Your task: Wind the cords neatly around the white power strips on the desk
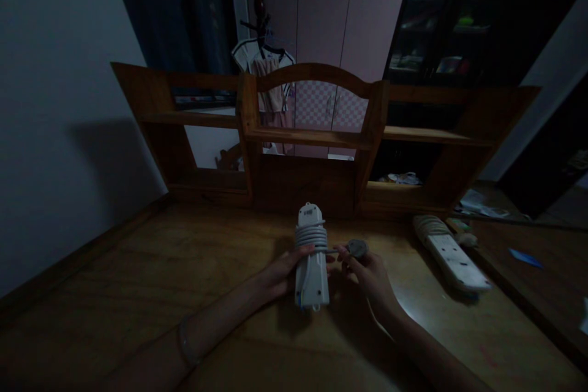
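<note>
A white power strip (315,278) is held up above the wooden table, its underside with screws facing me. Its grey-white cord (310,236) is wound in several turns around the upper middle of the strip. My left hand (285,268) grips the strip from the left, thumb across it just below the coils. On the right, my right hand (362,272) pinches the loose end of the cord close to the grey plug (357,248). A short stretch of cord runs from the coils to these fingers.
A second white power strip (452,260) with a wound cord lies at the table's right. Along the back stands a wooden shelf unit (312,136). A white wall (68,135) borders the left side. A blue packet (525,257) lies on the surface (542,288) at far right.
</note>
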A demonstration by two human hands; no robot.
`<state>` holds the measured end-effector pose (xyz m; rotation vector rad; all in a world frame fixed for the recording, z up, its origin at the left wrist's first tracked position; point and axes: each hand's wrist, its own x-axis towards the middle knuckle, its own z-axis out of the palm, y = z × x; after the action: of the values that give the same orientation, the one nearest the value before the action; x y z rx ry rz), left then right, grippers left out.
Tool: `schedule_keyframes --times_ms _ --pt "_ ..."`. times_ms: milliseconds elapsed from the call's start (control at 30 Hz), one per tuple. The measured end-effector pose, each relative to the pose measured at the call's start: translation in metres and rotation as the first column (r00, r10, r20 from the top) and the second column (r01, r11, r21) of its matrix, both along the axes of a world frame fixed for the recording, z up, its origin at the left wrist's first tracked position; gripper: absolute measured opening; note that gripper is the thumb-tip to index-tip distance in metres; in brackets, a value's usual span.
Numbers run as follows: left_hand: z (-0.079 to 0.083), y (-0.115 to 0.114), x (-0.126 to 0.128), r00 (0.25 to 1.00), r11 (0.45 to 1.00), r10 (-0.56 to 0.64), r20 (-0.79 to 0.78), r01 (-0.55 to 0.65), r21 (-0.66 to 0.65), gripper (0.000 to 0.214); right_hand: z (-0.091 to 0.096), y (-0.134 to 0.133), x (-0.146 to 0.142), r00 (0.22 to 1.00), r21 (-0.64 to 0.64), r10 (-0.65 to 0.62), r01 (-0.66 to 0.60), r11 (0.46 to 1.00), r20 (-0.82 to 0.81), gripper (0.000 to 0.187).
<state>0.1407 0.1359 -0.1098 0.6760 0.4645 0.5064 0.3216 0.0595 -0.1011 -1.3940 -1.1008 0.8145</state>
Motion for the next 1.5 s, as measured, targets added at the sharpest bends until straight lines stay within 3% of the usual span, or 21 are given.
schedule_keyframes --times_ms 200,467,633,867,1000,1267,1500 --pt "-0.006 0.003 -0.001 0.999 0.999 -0.035 -0.029 0.035 0.004 0.043 -0.001 0.0 0.001 1.0 -0.013 -0.008 0.008 1.0 -0.028 0.038" --pt "-0.008 0.0 -0.001 0.999 0.99 -0.026 -0.031 0.03 0.137 0.036 -0.008 0.003 0.008 0.999 -0.009 -0.014 0.014 1.0 -0.04 0.038" --pt "-0.007 -0.002 0.001 0.998 0.977 -0.002 -0.058 0.015 0.214 0.036 -0.012 0.004 0.009 0.999 -0.014 0.014 -0.014 1.0 0.03 0.038" --pt "-0.008 0.001 0.0 0.97 0.932 0.195 -0.143 -0.137 0.336 0.054 -0.004 -0.002 0.0 0.961 0.142 0.077 -0.119 0.983 0.267 0.024" --pt "-0.009 -0.001 0.001 0.967 0.906 0.198 -0.158 -0.119 0.406 0.058 0.002 -0.008 -0.003 0.94 0.18 0.049 -0.115 0.977 0.338 0.017" --pt "-0.002 -0.009 0.007 0.959 0.907 0.275 -0.067 -0.236 0.349 0.058 0.004 -0.009 -0.007 0.938 0.191 0.015 -0.085 0.978 0.345 0.012" --pt "-0.002 -0.01 0.006 0.98 0.92 0.193 -0.046 -0.164 0.355 0.061 0.006 -0.011 -0.008 0.934 0.191 -0.007 -0.066 0.979 0.358 0.017"
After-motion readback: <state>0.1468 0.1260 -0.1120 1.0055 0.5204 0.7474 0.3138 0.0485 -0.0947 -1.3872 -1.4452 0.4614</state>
